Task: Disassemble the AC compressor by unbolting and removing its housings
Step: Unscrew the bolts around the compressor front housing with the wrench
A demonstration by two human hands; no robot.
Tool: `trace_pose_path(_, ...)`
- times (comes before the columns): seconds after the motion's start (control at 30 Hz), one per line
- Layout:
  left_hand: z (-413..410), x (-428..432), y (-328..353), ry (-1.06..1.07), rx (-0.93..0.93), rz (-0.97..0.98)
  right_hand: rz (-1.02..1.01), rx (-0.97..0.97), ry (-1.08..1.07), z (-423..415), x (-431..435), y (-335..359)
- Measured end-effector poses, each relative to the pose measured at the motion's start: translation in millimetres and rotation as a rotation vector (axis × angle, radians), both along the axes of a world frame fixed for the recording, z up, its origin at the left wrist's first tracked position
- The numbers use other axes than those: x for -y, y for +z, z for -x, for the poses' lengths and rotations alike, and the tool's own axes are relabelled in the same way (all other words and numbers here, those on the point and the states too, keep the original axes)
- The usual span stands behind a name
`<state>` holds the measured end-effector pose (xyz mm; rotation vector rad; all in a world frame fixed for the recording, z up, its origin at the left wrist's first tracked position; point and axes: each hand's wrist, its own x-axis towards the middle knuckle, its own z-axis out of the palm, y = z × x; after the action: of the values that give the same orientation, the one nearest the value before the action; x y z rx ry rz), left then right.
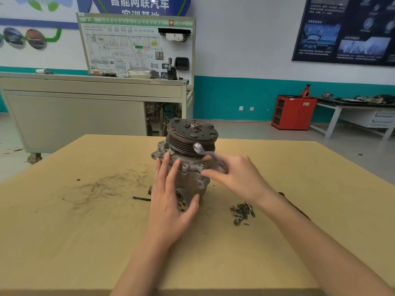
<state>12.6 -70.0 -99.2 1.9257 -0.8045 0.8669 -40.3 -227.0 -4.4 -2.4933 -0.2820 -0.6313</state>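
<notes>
A tan board surface (85, 231), scuffed with dark circular scratches (106, 184), fills the foreground of a workshop with white and teal walls. The AC compressor (190, 178) stands upright near the middle of the surface, its grooved pulley (192, 133) on top and its grey housing below, with a bolted flange between them.

The left hand (168, 201) lies flat against the near left side of the housing. Its fingers (163, 167) are straight and reach up to the flange just under the pulley, while the thumb spreads out to the right beside a round port low on the body.

The right hand (237, 178) comes in from the right and grips the handle of a silver wrench (203, 151) in its curled fingers. The wrench's ring end stands up against the pulley's grooves, above the flange. The index finger (211, 175) is stretched out to the left, its tip at the flange edge close to a bolt head; whether it touches cannot be told.

A small heap of loose bolts (242, 211) lies on the surface just right of the compressor, near the right wrist. One long dark bolt (141, 198) lies on the left, just beside the left hand.

Beyond the surface stand a grey cabinet (74, 112) bearing a wiring training board (136, 45), a red cabinet (294, 112), a white workbench (352, 112) and a dark wall poster (346, 28).
</notes>
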Motion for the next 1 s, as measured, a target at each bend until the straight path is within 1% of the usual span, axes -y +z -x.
trace_pose_path(0.03, 0.3, -0.2, 0.3, 0.002, -0.002, -0.001, 0.087, 0.034, -0.047, -1.0, -4.9, -3.0)
trace_pose_path(0.07, 0.7, -0.7, 0.6, 0.003, -0.005, -0.002, 0.099, 0.072, -0.078, -1.0, -7.4, -2.2)
trace_pose_path(0.13, 1.0, -1.4, 0.7, 0.001, -0.007, -0.005, 0.0, 0.122, -0.061, -1.1, -8.6, 3.9)
trace_pose_path(0.2, 0.6, -1.6, 0.3, 0.004, -0.006, -0.014, -0.104, 0.214, -0.036, -0.3, -7.8, 14.7)
trace_pose_path(0.27, 0.5, -1.7, 0.4, 0.003, -0.009, -0.016, -0.203, 0.316, -0.047, 1.9, 1.2, 30.5)
trace_pose_path(0.3, 0.7, -1.7, 0.8, 0.001, -0.012, -0.013, -0.235, 0.326, -0.063, 2.9, 9.6, 37.9)
trace_pose_path(0.33, 1.1, -1.8, 1.0, -0.001, -0.016, -0.012, -0.232, 0.294, -0.088, 3.4, 20.2, 43.1)
trace_pose_path(0.37, 1.6, -1.8, 1.2, -0.001, -0.018, -0.012, -0.194, 0.213, -0.119, 3.3, 32.0, 44.5)
trace_pose_path(0.43, 2.3, -1.8, 1.4, 0.001, -0.024, -0.013, -0.099, -0.055, -0.173, 3.6, 54.8, 34.7)
trace_pose_path(0.5, 2.8, -1.7, 1.3, -0.002, -0.03, -0.012, -0.052, -0.342, -0.217, 3.9, 73.5, 10.1)
trace_pose_path(0.53, 2.9, -1.8, 1.3, -0.005, -0.032, -0.01, -0.013, -0.445, -0.246, 3.5, 81.1, -4.1)
trace_pose_path(0.63, 2.0, -1.4, 1.2, -0.007, -0.034, -0.005, 0.135, -0.629, -0.338, -0.9, 96.7, -39.7)
trace_pose_path(0.73, 1.0, -0.5, 1.1, -0.012, -0.036, 0.003, 0.172, -0.693, -0.397, -9.3, 100.4, -58.6)
trace_pose_path(0.8, 1.0, -0.7, 0.8, -0.013, -0.032, 0.003, 0.128, -0.657, -0.438, -13.6, 99.6, -61.6)
trace_pose_path(0.87, 0.9, -1.1, 0.7, -0.016, -0.032, 0.001, 0.11, -0.569, -0.516, -15.6, 101.3, -59.8)
trace_pose_path(0.93, 0.8, -1.0, 0.7, -0.018, -0.036, 0.002, 0.2, -0.514, -0.623, -16.0, 102.0, -60.2)
trace_pose_path(1.0, 1.1, -1.2, 0.5, -0.02, -0.037, -0.001, 0.3, -0.516, -0.677, -15.0, 97.7, -67.1)
